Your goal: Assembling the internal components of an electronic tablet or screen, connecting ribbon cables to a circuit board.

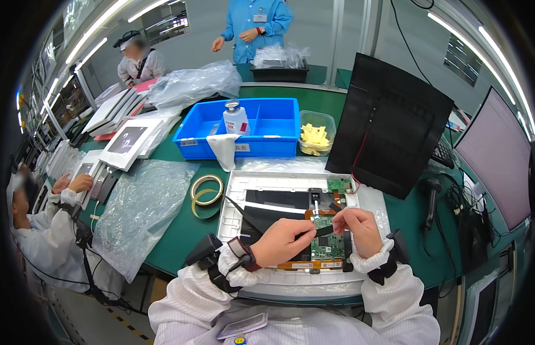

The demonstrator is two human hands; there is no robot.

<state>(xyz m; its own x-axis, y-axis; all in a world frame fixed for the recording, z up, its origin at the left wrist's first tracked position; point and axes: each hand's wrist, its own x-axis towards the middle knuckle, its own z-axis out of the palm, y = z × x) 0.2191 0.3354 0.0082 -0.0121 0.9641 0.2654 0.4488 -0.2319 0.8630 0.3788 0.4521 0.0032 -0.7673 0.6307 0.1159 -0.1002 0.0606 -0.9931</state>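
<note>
A white display frame (239, 195) lies flat on the green table in front of me, its back facing up. A green circuit board (328, 244) sits in its middle, with orange flex strips along the lower edge. My left hand (282, 241) and my right hand (359, 230) both pinch a short black strip of tape (323, 231) stretched between them just above the board. A smaller green board (339, 185) with red wires sits at the frame's upper right.
A black panel (388, 123) leans upright behind the frame. A blue bin (267, 144) holds a white bottle (235, 118) and a cloth. Tape rolls (206, 190) and plastic bags (141, 213) lie left. Monitor at right. A seated person works at left; two others stand beyond.
</note>
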